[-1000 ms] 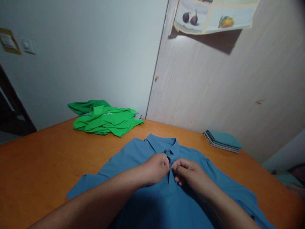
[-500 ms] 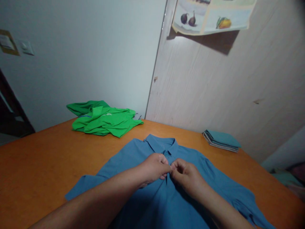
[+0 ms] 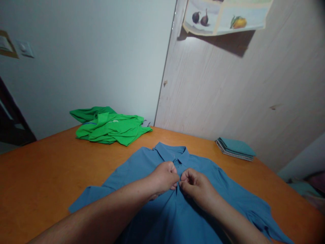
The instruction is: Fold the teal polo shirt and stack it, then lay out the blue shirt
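Note:
A blue collared polo shirt (image 3: 137,166) lies front side up on the orange table (image 3: 38,176), its collar at the far end and sleeves spread to both sides. At the front placket below the collar, my left hand (image 3: 165,177) is closed in a pinch on the cloth. Just to its right, my right hand (image 3: 195,185) pinches the placket too, thumb against forefinger. The fingertips of both hands nearly meet. Any button between them is hidden by the fingers.
A crumpled green garment (image 3: 114,127) lies at the back left by the wall. A folded stack of cloths (image 3: 236,149), blue-green on top, sits at the back right edge. A sheet with fruit pictures (image 3: 225,18) hangs on the wooden panel (image 3: 215,91).
Both hands stay at the placket with only slight finger movement. The whole view has shifted very slightly.

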{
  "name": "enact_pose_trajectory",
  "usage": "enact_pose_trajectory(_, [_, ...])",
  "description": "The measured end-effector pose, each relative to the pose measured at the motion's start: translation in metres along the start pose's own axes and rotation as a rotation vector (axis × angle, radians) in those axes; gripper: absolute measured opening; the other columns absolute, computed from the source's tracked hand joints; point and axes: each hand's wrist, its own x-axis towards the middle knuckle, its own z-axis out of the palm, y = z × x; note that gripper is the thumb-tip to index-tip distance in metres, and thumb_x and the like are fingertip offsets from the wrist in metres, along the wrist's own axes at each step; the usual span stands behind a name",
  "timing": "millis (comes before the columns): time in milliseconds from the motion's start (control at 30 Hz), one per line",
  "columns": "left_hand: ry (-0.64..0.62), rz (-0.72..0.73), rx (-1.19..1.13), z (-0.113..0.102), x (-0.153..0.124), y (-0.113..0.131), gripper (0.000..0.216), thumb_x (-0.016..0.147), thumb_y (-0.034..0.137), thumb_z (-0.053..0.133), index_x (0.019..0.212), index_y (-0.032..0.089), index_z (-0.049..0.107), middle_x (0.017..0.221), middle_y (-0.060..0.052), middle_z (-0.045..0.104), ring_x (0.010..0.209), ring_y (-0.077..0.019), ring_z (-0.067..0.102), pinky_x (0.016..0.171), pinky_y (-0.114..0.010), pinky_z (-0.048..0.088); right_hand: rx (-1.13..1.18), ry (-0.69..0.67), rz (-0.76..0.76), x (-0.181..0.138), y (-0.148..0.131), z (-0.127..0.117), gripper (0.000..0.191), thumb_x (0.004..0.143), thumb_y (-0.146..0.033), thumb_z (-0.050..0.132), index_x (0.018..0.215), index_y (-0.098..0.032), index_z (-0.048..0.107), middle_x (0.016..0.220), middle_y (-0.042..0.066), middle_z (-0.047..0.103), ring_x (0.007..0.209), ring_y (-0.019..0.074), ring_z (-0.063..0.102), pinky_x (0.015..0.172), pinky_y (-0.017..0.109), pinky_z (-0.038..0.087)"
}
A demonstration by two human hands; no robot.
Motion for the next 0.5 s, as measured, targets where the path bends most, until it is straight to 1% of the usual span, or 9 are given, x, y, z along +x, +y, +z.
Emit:
enact_pose_trajectory(100, [-0.016,0.000,-0.008,-0.0007,0.0004,0.0007,0.016,0.074,0.006,0.057,0.078,0.019,0.049,0.056,0.006,0.056,0.054,-0.0115,0.057,0.051,-0.020,0.045,-0.080,0.031,-0.041,-0.0008,-0.0023,0.0006,0.007,0.077,-0.026,0.059,0.074,-0.021,0.055,0.059,-0.005,0.051,0.054,0.0099,0.044,0.051,0.023,0.032])
enact_pose_trajectory(200, [-0.026,0.017,-0.054,-0.0007,0.0008,0.0010,0.023,0.072,0.007,0.062,0.083,0.020,0.046,0.056,0.009,0.051,0.051,-0.0106,0.055,0.048,-0.019,0.042,-0.125,0.051,-0.072,-0.0018,-0.0045,0.0007,0.006,0.077,-0.025,0.059,0.074,-0.020,0.056,0.060,-0.004,0.052,0.056,0.0102,0.044,0.052,0.023,0.032])
enact_pose_trajectory(333, [-0.046,0.041,-0.130,-0.0002,0.0020,-0.0004,0.031,0.070,0.007,0.064,0.087,0.022,0.042,0.055,0.012,0.047,0.048,-0.0086,0.050,0.045,-0.018,0.038,-0.147,0.045,-0.069,-0.0029,-0.0069,0.0004,0.005,0.078,-0.024,0.059,0.076,-0.020,0.057,0.061,-0.004,0.053,0.056,0.0103,0.044,0.052,0.023,0.033])
enact_pose_trajectory(500, [-0.053,0.061,-0.155,0.0005,0.0034,-0.0044,0.034,0.071,0.005,0.064,0.091,0.022,0.041,0.054,0.013,0.047,0.046,-0.0084,0.047,0.045,-0.019,0.037,-0.183,0.042,-0.068,-0.0026,-0.0065,0.0013,0.004,0.078,-0.022,0.059,0.076,-0.020,0.056,0.062,-0.004,0.054,0.057,0.0109,0.046,0.053,0.023,0.033])
